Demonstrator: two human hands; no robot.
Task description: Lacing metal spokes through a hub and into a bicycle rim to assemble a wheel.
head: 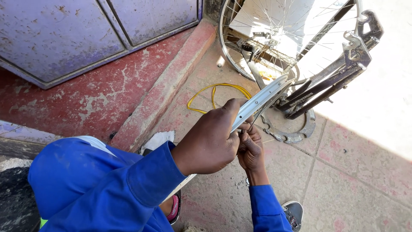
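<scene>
A purple metal door fills the upper left, with a worn red step running below it down to the paved floor. Right of the step a spoked bicycle wheel stands in a dark metal truing stand, whose round base sits on the floor.

The bare silver rim slants from the stand's base down toward the person's lap, passing under the left hand. That hand is closed around the rim from above, its thumb lying along the rim's outer face, the blue sleeve behind it. The right hand sits just below and to the right of the left one, touching the rim's inner side, fingers pinched together on something small; what it pinches is too small to tell.

A yellow cord loops on the floor between the step and the rim. Small metal bits lie scattered on the floor below the right hand, and a grey shoe shows beside the right sleeve.
</scene>
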